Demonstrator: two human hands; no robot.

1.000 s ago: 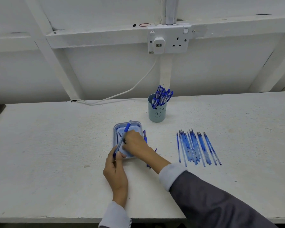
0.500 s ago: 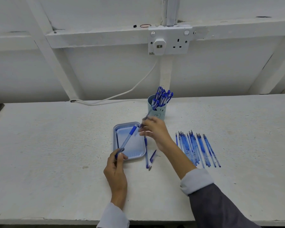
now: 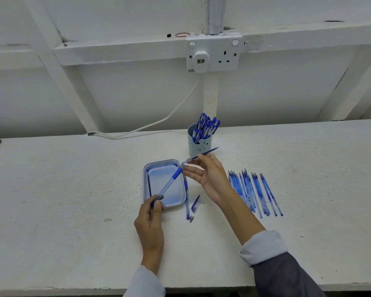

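My left hand (image 3: 150, 217) grips the lower end of a clear pen barrel (image 3: 168, 183) with a blue grip, tilted up to the right over the blue tray (image 3: 147, 197). My right hand (image 3: 208, 174) pinches a thin ink refill (image 3: 210, 151) between thumb and forefinger, its other fingers spread, just right of the barrel's upper end. The refill's near tip lies close to the barrel's opening. One dark refill (image 3: 149, 185) lies along the tray's left side.
A pale cup (image 3: 198, 146) full of blue pens stands behind the tray. A row of several empty blue barrels (image 3: 255, 194) lies to the right. Beside the tray lie a pen barrel (image 3: 186, 198), a cap (image 3: 195, 203) and a small tip (image 3: 191, 219). A white cable (image 3: 159, 123) runs from the wall socket (image 3: 212, 53).
My right hand has lifted out of the tray with a refill and brought it up to the barrel's upper end. My left hand has stayed put, holding the barrel.
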